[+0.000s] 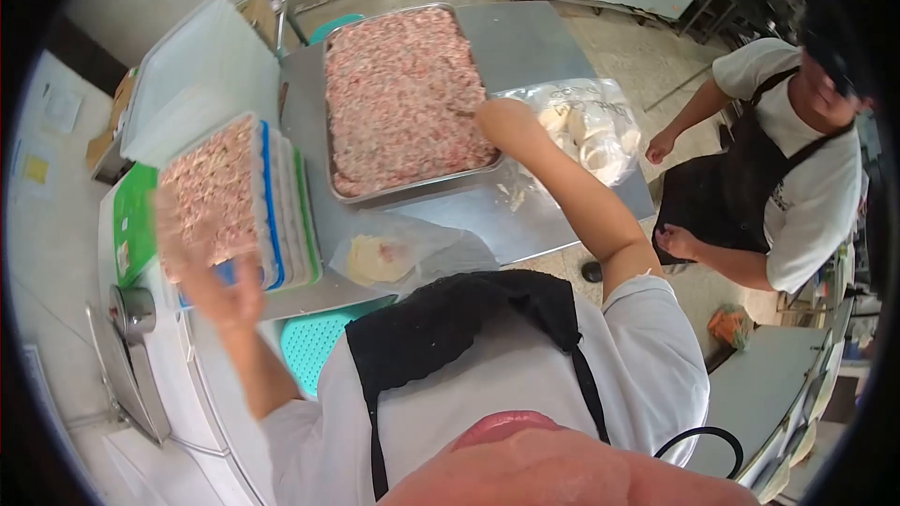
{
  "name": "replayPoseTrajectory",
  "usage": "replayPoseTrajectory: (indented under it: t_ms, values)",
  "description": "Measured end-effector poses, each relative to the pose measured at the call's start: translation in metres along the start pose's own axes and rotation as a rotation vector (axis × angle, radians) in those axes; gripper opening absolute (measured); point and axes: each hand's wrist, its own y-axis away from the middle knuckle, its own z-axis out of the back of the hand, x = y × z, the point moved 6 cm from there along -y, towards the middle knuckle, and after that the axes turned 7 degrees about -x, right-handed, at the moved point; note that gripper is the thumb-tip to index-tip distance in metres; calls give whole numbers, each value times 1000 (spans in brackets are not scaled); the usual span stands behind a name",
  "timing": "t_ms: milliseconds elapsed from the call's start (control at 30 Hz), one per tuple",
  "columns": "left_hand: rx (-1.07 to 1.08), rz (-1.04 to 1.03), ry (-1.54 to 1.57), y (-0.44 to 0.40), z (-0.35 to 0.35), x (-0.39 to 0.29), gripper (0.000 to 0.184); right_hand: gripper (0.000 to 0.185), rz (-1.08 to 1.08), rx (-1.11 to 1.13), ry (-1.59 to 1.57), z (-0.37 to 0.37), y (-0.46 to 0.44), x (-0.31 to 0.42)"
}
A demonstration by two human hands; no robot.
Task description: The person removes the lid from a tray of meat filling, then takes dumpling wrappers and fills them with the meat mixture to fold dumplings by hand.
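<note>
My right hand [511, 126] is closed around a thin utensil [461, 112], whose far end meets the ground meat [403, 84] at the right side of a large metal tray [412, 186]. My left hand [211, 267] is blurred, fingers apart and holding nothing visible. It hovers in front of a stacked container of ground meat [220, 187]. Between my hands, near the table edge, a flat dough round [375, 259] with a small smear of meat lies on a clear plastic sheet [445, 253]. By my right forearm, an open plastic bag [623, 126] holds several pale dough pieces [586, 141].
The metal table [525, 42] carries the tray. A translucent bin [202, 70] stands behind the stack, beside a green board [136, 225]. A lidded metal pot [133, 309] sits left. A turquoise perforated stool [314, 347] is below. Another person [778, 159] in an apron stands right.
</note>
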Motion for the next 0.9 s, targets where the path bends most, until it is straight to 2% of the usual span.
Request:
replayPoseTrajectory:
  t_ms: [33,67,133,200,233,267,300,333,367,433,467,533,567,600,667,700,733,767,800,867,900]
  values:
    - [52,298,108,33,-34,-6,37,17,75,-51,-30,-8,0,-5]
    - [84,318,138,46,-61,-17,36,17,55,-50,-23,-1,-7,-15]
    - [120,377,209,74,-105,-34,35,29,-276,677,-471,-2,-13,-47]
    - [118,424,248,110,-135,-44,35,40,-485,640,-730,22,-23,-104]
    - [184,453,222,133,-147,-45,37,46,-417,561,-660,21,-33,-151]
    - [253,481,195,156,-156,-45,38,49,-319,582,-430,7,-47,-212]
    - [252,485,197,178,-162,-44,38,50,-692,305,-402,34,-50,-264]
    - [284,508,138,200,-166,-38,41,56,-782,226,-402,55,-54,-311]
    - [317,532,76,215,-168,-36,44,59,-893,144,-152,117,-47,-297]
    - [337,596,44,231,-167,-42,47,57,-804,351,-142,118,-56,-380]
    - [355,652,13,238,-167,-44,49,57,-792,355,-136,112,-57,-399]
    - [321,638,-21,236,-165,-54,50,81,-674,-49,80,119,-65,-423]
    - [291,614,-53,232,-163,-58,50,73,-606,-148,63,135,-73,-394]
    - [288,623,-53,227,-163,-56,50,67,-517,-170,-41,150,-78,-328]
    - [156,591,-96,212,-160,-40,50,60,-338,-115,-213,160,-71,-205]
    - [125,685,-73,213,-165,-23,50,50,-190,-70,-252,160,-57,-152]
    - [92,779,-57,214,-170,-2,50,46,-63,-8,-393,126,-49,-120]
    - [131,811,-53,215,-179,20,49,46,175,-77,-426,103,-29,-79]
    - [167,847,-51,216,-191,40,49,42,217,8,-424,83,-10,-35]
    - [209,896,-31,209,-213,70,51,38,453,101,-545,69,23,25]
    - [245,1070,93,201,-219,76,51,38,488,106,-562,53,29,42]
